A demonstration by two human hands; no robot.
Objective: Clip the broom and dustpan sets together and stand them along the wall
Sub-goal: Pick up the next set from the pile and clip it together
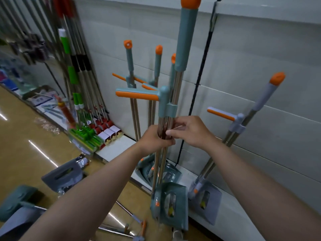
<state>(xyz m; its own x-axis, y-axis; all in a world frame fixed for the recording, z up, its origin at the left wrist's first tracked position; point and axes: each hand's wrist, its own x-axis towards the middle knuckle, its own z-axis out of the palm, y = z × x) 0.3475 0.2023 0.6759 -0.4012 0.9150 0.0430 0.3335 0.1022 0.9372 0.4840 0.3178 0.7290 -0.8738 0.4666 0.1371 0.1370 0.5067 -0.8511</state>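
A teal broom and dustpan set (186, 42) with orange caps stands upright in front of me, its two metal poles joined by a teal clip (169, 108). My left hand (154, 139) grips the poles below the clip. My right hand (189, 131) pinches the same poles from the right side. The set's teal dustpan (172, 204) is at the bottom, near the low white ledge (119, 146). Several more teal sets (129, 66) stand against the wall (260, 66) behind. A grey set (257, 105) leans on the wall to the right.
Green and red mops (74, 79) lean on the wall at left. Loose grey and teal dustpans (63, 176) and poles (119, 230) lie on the tan floor at lower left. A black cable (201, 66) runs down the wall.
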